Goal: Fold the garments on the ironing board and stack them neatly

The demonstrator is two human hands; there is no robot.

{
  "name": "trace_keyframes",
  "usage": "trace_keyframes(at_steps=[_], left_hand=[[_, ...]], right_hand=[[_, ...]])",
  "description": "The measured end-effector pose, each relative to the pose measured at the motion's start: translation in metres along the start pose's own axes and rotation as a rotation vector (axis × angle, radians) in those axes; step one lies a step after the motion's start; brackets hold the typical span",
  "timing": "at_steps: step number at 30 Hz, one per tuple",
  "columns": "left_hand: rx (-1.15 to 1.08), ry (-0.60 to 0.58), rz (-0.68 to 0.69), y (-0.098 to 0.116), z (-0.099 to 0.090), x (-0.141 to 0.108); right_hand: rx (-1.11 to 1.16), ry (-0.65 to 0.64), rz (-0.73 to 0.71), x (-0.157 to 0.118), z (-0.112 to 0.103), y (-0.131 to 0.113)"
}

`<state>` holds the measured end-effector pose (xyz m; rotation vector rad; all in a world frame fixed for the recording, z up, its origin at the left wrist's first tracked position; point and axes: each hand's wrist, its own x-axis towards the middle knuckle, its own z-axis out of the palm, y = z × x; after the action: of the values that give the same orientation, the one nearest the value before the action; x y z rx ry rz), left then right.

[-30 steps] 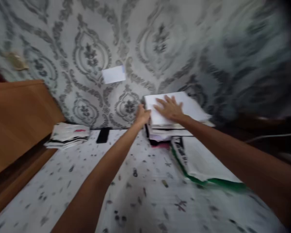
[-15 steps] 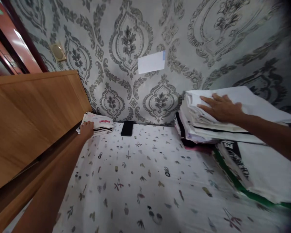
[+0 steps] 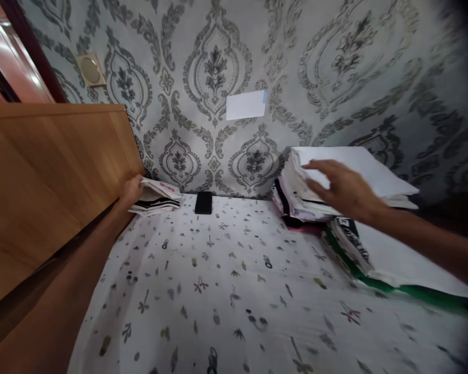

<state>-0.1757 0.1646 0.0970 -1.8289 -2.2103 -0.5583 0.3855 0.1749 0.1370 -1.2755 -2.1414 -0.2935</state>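
At the far left end of the bed, my left hand [image 3: 131, 190] pinches the near-left edge of the top folded cloth [image 3: 161, 187], which is white with a pink-red print. That edge is raised off the small stack of folded cloths [image 3: 156, 207] beneath it. My right hand [image 3: 341, 188] is open, thumb apart from the fingers, in front of the tall stack of folded clothes [image 3: 296, 195] against the wall. Whether its fingertips touch the stack I cannot tell. White cloth [image 3: 359, 158] tops that stack.
A black phone [image 3: 203, 202] lies by the wall on the patterned bed sheet [image 3: 218, 259]. Another folded pile with a green edge [image 3: 378, 283] sits at the right. A wooden panel [image 3: 58, 171] borders the left side. White paper [image 3: 245, 105] is on the wall.
My left hand has closed on the top cloth and raised its edge. My right hand has come off the flat top of the tall stack towards its near side.
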Motion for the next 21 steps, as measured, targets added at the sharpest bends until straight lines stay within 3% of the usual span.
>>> trace_keyframes(at_steps=[3, 6, 8, 11, 13, 15, 17, 21], left_hand=[[-0.257, 0.124, 0.031, 0.027, -0.028, -0.009], [-0.692, 0.188, 0.140, 0.068, -0.069, -0.043], [-0.873, 0.133, 0.205, 0.097, -0.100, -0.080], [-0.989, -0.116, 0.263, 0.127, -0.138, -0.142], [-1.015, -0.293, 0.277, 0.136, -0.153, -0.175], [-1.023, -0.391, 0.264, 0.135, -0.159, -0.196], [-1.024, -0.411, 0.242, 0.129, -0.159, -0.203], [-1.080, -0.347, 0.243, 0.123, -0.144, -0.194]], right_hand=[[0.269, -0.119, -0.095, -0.025, 0.011, -0.067], [0.479, -0.217, -0.125, -0.049, 0.028, -0.137], [0.627, -0.243, -0.109, -0.065, 0.039, -0.179], [0.869, -0.232, -0.058, -0.093, 0.044, -0.226], [1.034, -0.326, 0.026, -0.116, 0.038, -0.244], [1.183, -0.477, 0.097, -0.139, 0.024, -0.253], [1.280, -0.564, 0.130, -0.161, 0.004, -0.258], [1.358, -0.579, 0.229, -0.191, -0.033, -0.261]])
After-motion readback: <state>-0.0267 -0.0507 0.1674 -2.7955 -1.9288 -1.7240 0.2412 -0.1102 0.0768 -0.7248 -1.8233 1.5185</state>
